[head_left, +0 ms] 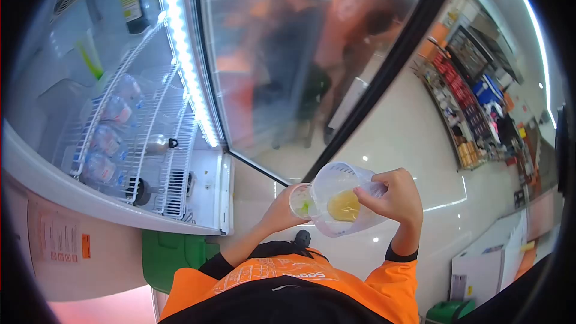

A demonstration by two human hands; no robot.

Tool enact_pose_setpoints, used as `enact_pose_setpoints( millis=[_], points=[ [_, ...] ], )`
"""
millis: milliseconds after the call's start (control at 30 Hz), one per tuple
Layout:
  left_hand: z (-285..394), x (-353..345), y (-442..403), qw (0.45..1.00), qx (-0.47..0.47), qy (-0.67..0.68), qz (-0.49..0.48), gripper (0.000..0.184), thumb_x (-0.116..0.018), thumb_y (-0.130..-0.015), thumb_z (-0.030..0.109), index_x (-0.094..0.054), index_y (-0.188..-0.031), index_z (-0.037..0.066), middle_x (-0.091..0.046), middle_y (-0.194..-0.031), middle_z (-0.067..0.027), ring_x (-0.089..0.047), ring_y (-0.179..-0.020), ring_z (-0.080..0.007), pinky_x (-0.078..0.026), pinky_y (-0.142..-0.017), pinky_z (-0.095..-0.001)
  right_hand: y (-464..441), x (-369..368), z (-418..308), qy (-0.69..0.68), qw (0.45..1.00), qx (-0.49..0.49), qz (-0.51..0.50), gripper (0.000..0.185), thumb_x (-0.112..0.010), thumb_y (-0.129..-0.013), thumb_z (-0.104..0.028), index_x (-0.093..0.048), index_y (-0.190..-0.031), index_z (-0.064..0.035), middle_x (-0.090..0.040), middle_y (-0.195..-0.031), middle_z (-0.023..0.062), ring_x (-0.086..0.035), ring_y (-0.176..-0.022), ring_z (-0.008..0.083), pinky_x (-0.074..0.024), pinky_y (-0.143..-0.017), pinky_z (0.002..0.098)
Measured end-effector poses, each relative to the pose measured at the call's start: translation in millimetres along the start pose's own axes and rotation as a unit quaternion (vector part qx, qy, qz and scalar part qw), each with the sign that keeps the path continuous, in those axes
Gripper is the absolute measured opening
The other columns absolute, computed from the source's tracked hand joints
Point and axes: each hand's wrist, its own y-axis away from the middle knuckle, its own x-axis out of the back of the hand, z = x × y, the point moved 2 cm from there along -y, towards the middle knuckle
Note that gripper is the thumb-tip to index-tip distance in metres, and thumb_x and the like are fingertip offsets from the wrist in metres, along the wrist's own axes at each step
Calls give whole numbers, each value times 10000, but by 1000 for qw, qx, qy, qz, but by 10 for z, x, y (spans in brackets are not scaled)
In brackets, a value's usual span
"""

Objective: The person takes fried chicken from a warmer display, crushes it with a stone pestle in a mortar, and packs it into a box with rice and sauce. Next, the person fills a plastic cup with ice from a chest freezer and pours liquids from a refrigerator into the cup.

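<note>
My right hand (393, 197) grips the handle of a clear measuring jug (342, 174). The jug is tilted toward the left, and a yellowish liquid (344, 206) lies inside it. My left hand (281, 211) is wrapped round a small clear cup (301, 201) with something green in it. The jug's rim is right beside the cup's mouth. I cannot make out a stream of liquid between them. Both vessels are held above the floor, in front of the orange shirt.
An open fridge (207, 168) stands at the left, with plastic bottles (108, 144) on wire racks. Its glass door (270, 84) reaches across the upper middle, with blurred people behind it. A green bin (174, 258) is below the fridge. Stocked shelves (459, 102) stand at the right.
</note>
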Motion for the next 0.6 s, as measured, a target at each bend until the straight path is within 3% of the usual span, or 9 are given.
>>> enact_pose_setpoints(
  millis=[300, 400, 600],
  points=[
    [-6, -811, -354, 997, -40, -1, -73, 892, -884, -568, 296, -429, -1288, 31, -530, -1246, -159, -516, -1171, -310, -411, -1007, -387, 438, 422, 510, 52, 995, -73, 45, 422, -698, -666, -376, -613, -551, 21, -502, -452, 143, -500, -395, 300, -411, -439, 335],
    [18, -1024, -460, 996, -34, -3, -83, 885, -880, -572, 288, -428, -1289, 33, -523, -1254, -155, -509, -1180, -308, -409, -1011, -385, 510, 521, 712, 50, 995, -64, 65, 419, -741, -656, -331, -576, -527, 31, -437, -420, 139, -457, -356, 270, -370, -414, 310],
    [133, -1328, -668, 995, -27, -5, -94, 885, -880, -577, 293, -426, -1291, 36, -520, -1259, -152, -506, -1181, -306, -407, -1012, -380, 546, 720, 996, 74, 992, -93, 41, 451, -693, -668, -393, -593, -527, 24, -484, -435, 147, -483, -384, 297, -405, -437, 341]
  ],
)
